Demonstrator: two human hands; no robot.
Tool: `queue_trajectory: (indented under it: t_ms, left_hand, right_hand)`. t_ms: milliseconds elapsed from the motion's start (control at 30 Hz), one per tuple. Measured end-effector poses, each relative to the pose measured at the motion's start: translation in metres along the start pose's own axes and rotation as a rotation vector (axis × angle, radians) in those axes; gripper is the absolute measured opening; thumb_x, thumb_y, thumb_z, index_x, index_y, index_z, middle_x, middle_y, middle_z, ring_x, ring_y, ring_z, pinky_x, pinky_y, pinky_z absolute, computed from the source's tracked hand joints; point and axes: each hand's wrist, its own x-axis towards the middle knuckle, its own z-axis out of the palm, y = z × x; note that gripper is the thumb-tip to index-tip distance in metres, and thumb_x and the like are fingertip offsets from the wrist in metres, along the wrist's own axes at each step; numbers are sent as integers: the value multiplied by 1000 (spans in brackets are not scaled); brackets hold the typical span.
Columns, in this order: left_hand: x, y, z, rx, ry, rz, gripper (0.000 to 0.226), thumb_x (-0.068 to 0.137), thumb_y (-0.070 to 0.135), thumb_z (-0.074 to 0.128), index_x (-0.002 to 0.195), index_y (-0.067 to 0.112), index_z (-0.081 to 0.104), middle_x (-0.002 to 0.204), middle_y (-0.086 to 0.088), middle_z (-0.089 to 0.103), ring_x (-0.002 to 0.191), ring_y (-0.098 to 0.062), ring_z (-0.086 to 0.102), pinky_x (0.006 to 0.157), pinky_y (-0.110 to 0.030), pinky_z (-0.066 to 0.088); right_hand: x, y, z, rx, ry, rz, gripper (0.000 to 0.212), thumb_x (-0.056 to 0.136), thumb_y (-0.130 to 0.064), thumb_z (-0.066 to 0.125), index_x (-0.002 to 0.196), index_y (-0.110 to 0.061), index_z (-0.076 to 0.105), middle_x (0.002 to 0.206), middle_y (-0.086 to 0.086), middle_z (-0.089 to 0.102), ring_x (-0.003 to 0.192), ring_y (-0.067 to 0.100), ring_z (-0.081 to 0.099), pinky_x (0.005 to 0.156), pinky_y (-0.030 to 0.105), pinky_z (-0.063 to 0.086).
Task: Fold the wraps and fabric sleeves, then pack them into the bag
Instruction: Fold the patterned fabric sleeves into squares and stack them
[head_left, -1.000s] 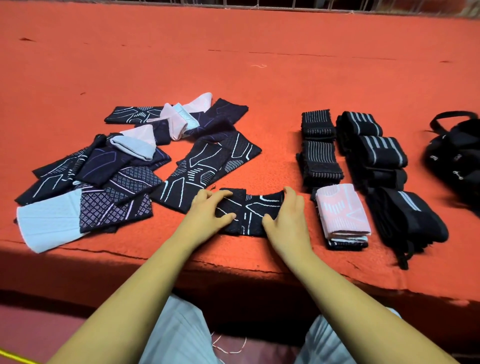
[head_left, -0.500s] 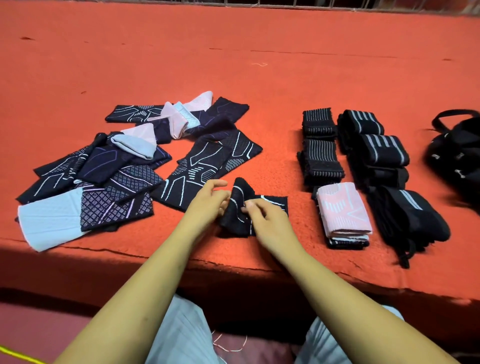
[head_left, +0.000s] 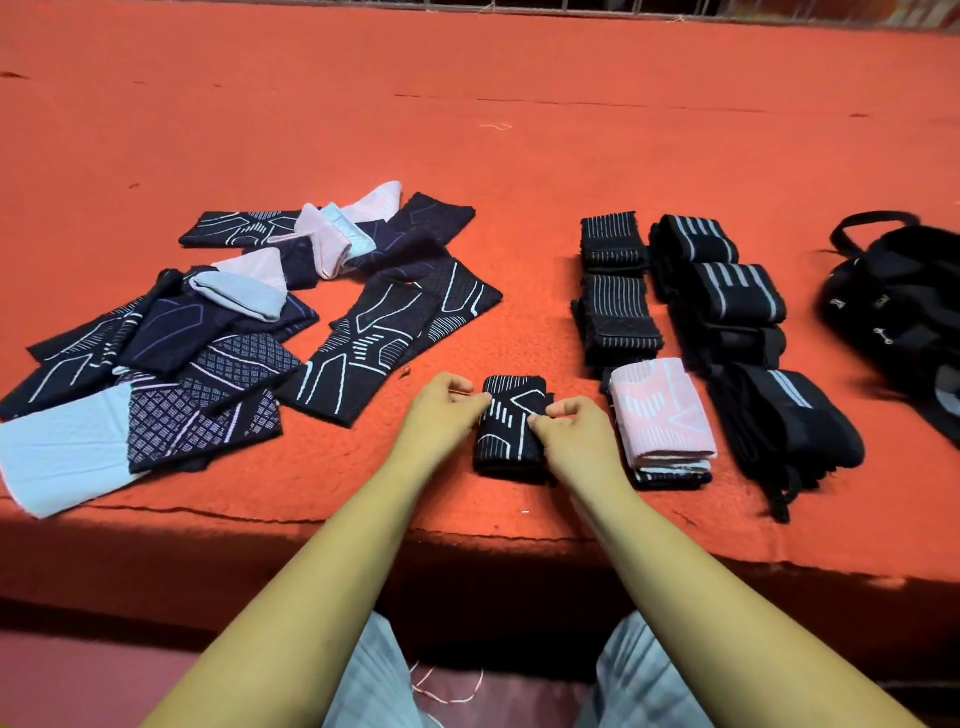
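The folded dark sleeve (head_left: 511, 426) lies near the front edge of the orange surface (head_left: 519, 156), just left of the pink-topped stack (head_left: 662, 410) of folded sleeves. The left hand (head_left: 441, 415) pinches its left edge, grip clamped on the cloth; the right hand (head_left: 576, 439) pinches its right edge likewise. Unfolded sleeves (head_left: 208, 332) sprawl to the left, rolled black wraps (head_left: 737, 293) sit right of the stack, and the black bag (head_left: 904, 312) rests far right.

Blk sleeve (head_left: 511, 423) w/ white lines; pink sleeve (head_left: 662, 410); orange table (head_left: 519, 156).

Folded black sleeve (head_left: 511, 423) at table edge
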Motion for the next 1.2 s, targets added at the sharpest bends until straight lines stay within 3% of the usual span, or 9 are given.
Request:
queue_trajectory:
  t_ms: [67,200,367,567,667,900,1033,1133,1200]
  left_hand:
    - [-1,6,5,46,-17,-25,34,79,33,77,103,13,64,89,-5,67,77,-19,62,77,-37,53]
    - [-6,16,15,-157,-73,-18,13,90,16,70,99,7,70,86,-7,73,72,-17,65,67,-26,52]
    - [-21,29,30,-662,-120,-13,13,96,11,59,109,10,59,91,-11,72,78,-20,69,74,-36,57]
    - [-25,57,38,-715,-104,137,8,97,6,57,104,9,55,99,-16,68,86,-25,67,80,-39,56]
    - [-23,71,49,-662,-60,178,6,96,8,60,97,11,56,101,-20,67,88,-27,65,83,-44,54]
    - [-20,103,94,-554,-82,166,18,93,12,66,107,8,54,87,-6,68,64,-9,67,57,-22,53]
    - [-21,106,119,-298,-97,201,21,97,13,57,116,15,47,87,0,64,68,-10,62,55,-13,46]
    - [-21,84,130,-89,-120,349,40,94,7,54,127,25,41,91,5,64,77,-13,62,72,-26,50]
    - [-20,64,138,119,-98,447,39,93,10,56,128,23,47,111,0,61,102,-18,58,97,-34,45]
  right_hand:
    - [-1,0,0,-3,-8,-11,16,84,-8,68,96,-10,58,75,0,63,71,17,62,72,33,49]
    - [-4,2,1,70,-29,-85,9,88,-14,67,91,-15,59,77,5,69,69,20,65,69,35,52]
    - [-11,-8,-10,86,8,-242,14,88,-31,67,85,-18,62,78,2,73,74,19,70,73,42,56]
    - [-15,-35,-29,-60,122,-409,11,95,-23,60,89,-15,57,94,5,61,91,22,56,81,32,41]
    - [-18,-46,-42,-65,126,-410,13,99,-23,54,95,-10,52,86,2,59,83,25,53,67,30,30]
    - [-17,-54,-91,-134,242,-477,11,99,-17,53,101,-11,45,88,11,60,81,34,53,64,35,25]
    - [-7,-47,-118,-223,299,-472,12,98,-13,54,101,-6,45,91,21,64,88,41,58,65,39,29]
    - [4,-36,-127,-381,317,-409,17,98,-17,52,107,-11,38,96,24,64,91,44,61,69,45,42]
    - [10,-24,-128,-498,308,-371,19,97,-19,52,108,-11,39,99,23,65,92,45,62,71,46,44]
